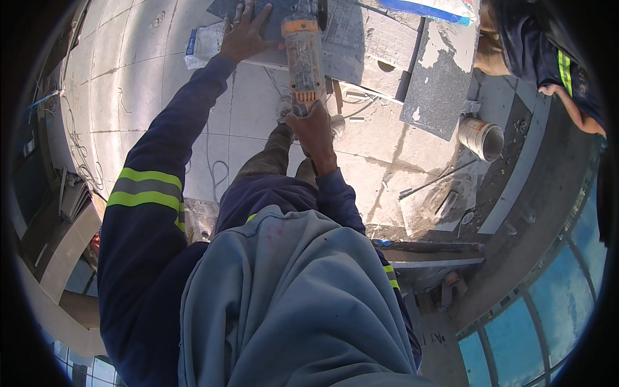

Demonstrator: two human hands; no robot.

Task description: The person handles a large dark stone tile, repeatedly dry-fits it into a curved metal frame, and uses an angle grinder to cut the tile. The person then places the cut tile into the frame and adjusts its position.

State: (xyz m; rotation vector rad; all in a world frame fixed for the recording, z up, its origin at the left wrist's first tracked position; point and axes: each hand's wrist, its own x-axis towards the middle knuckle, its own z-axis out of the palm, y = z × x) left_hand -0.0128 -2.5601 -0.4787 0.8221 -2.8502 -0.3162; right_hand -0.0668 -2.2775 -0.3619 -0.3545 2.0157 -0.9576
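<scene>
Fingers spread, my left hand (247, 33) lies flat on a dark stone tile (278, 24) at the top of the view. My right hand (313, 132) is wrapped round the rear end of a dusty angle grinder (304, 61) with an orange collar. The tool points away from me, over the tile's right side. Its head and disc are mostly cut off by the upper edge. A white and blue plastic bag (205, 44) lies left of my left wrist.
A speckled dark slab (438, 84) rests at the right, near a dirty tipped bucket (480, 138). Another person (529, 48) stands beyond it. A long thin rod (435, 180) and debris lie on the dusty floor. Loose cable (218, 169) loops near my legs.
</scene>
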